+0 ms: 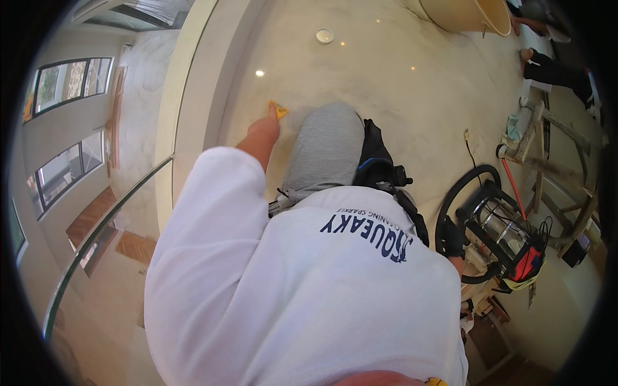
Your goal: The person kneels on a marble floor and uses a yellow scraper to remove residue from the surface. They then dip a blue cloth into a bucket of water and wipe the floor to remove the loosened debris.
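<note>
My bare left hand [264, 129] reaches down to the glossy marbled floor [309, 72]. It grips a small yellow scraper [278, 110] against that floor, left of my grey-clad knee [328, 140]. On the other side, my right hand [453, 237] wears a black glove. It is beside the black hose [440, 217] of a wet/dry vacuum [502, 227]; whether its fingers close around the hose cannot be made out. A black pouch [374, 154] hangs at my waist. A small round white dish or fitting [324, 35] is on the floor ahead.
A cream bucket [468, 17] stands at the top right, near another person's leg [550, 67]. A wooden stepladder or trestle [540, 159] and a loose plug [466, 135] lie right. Left, a raised ledge [212, 91] and glass panel edge [111, 222] border a drop to a lower floor.
</note>
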Motion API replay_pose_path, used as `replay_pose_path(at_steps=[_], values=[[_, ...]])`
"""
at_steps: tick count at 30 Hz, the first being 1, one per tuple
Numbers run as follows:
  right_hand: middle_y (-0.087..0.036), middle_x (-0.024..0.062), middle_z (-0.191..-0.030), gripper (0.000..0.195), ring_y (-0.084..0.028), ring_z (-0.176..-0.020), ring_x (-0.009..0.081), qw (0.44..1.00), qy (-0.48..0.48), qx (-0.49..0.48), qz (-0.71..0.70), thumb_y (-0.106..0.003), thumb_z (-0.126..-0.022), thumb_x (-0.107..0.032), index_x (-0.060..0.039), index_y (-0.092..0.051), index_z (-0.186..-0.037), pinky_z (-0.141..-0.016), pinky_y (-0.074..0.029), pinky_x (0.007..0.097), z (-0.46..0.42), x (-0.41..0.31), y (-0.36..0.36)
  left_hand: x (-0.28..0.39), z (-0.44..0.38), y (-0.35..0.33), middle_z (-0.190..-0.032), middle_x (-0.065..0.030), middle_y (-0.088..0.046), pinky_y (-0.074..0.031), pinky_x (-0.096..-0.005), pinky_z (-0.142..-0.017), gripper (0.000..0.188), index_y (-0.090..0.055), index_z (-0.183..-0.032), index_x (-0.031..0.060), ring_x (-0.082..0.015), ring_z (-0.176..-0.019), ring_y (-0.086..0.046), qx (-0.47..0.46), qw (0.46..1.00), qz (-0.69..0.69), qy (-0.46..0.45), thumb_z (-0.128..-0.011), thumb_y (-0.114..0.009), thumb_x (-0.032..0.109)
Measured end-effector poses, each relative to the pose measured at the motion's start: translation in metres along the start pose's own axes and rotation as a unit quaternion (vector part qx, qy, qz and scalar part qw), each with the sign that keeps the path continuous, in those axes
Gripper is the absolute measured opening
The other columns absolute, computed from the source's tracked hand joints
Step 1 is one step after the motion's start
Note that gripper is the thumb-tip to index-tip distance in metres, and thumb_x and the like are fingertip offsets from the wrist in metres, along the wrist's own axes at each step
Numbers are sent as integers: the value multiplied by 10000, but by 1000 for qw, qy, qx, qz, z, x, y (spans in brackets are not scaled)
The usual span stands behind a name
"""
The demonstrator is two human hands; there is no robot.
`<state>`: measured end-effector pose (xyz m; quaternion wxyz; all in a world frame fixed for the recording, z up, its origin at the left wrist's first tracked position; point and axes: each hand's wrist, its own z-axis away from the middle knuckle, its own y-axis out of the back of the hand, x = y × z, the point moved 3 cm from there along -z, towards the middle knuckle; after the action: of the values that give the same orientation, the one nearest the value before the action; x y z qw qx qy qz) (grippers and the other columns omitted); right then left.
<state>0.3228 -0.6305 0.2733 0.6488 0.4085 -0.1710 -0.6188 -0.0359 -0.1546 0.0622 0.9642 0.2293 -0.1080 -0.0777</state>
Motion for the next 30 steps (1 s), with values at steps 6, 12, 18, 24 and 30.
replay_pose_path(at_steps=[6,12,18,24,30], values=[[-620,-19,-799,316,-455,-466,58,924,-317,-17,-212,-498,-857,-231,-138,-519,-1159,-376,-244,187,27,22,-19,0,6,-22,-1187,-203,-515,-394,-400,-908,563,2,-1407,165,-306,-1072,-531,-2,1000,-12,15,-908,-258,196],[-616,-9,-825,343,-445,-472,52,929,-260,14,-263,-499,-858,-203,-140,-500,-1194,-364,-232,187,31,5,-25,24,-9,14,-1191,-213,-508,-394,-391,-916,548,-27,-1405,146,-302,-1082,-525,14,999,-26,26,-915,-261,210],[-622,-2,-782,272,-442,-462,68,926,-294,28,-233,-492,-857,-278,-144,-567,-1082,-381,-280,244,47,47,-26,2,-16,-28,-1191,-238,-496,-370,-412,-940,555,-24,-1398,92,-329,-1097,-506,15,998,-48,-41,-907,-266,178],[-518,-3,-593,168,-387,-385,89,901,-320,38,-290,-482,-862,-234,-121,-547,-755,-354,-258,278,44,26,-46,-50,0,-18,-1116,-218,-554,-423,-392,-880,653,-98,-1397,121,-308,-1049,-545,4,994,-110,-9,-839,-435,86],[-586,66,-686,90,-587,-640,180,984,-109,-12,137,-573,-730,-39,-52,-488,-758,-515,-433,289,27,73,-48,-43,4,0,-1136,-238,-533,-410,-392,-900,595,-187,-1369,69,-331,-1074,-519,83,991,-92,-49,-823,-426,61]])
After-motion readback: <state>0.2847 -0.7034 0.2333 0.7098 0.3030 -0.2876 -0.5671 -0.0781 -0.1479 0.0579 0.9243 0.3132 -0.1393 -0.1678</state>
